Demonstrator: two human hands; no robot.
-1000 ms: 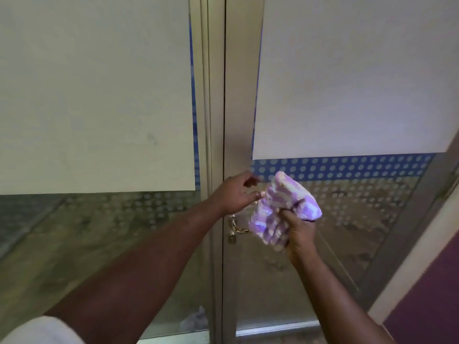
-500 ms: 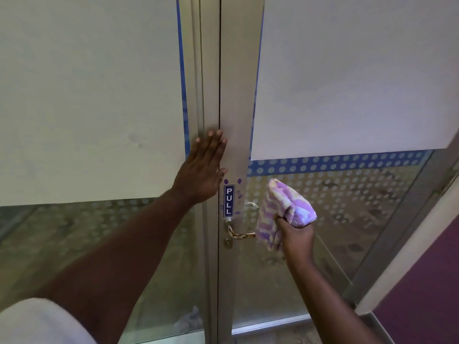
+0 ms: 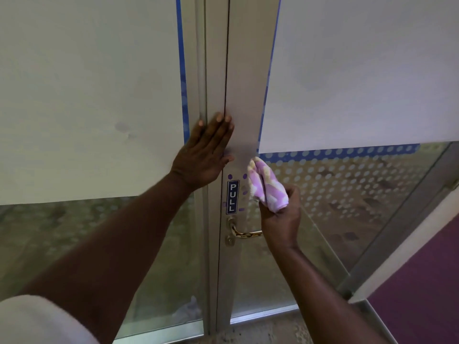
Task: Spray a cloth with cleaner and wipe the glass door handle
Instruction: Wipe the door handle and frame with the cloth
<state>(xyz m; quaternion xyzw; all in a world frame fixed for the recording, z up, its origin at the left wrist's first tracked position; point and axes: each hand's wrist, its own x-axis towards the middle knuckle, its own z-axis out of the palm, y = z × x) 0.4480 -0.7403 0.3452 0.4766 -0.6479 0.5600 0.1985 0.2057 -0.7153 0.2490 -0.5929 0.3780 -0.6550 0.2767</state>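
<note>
1. left hand [image 3: 203,155] is flat on the door frame [image 3: 244,95], fingers spread out straight, holding nothing
2. right hand [image 3: 282,219] has its fingers clamped on the purple cloth [image 3: 267,187], just above the gold handle [image 3: 244,233], beside the PULL sticker [image 3: 232,197]

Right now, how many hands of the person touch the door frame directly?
1. The left hand lies flat on the metal door frame, above the PULL sign. The right hand grips the cloth beside the sign, above the door handle.
</note>
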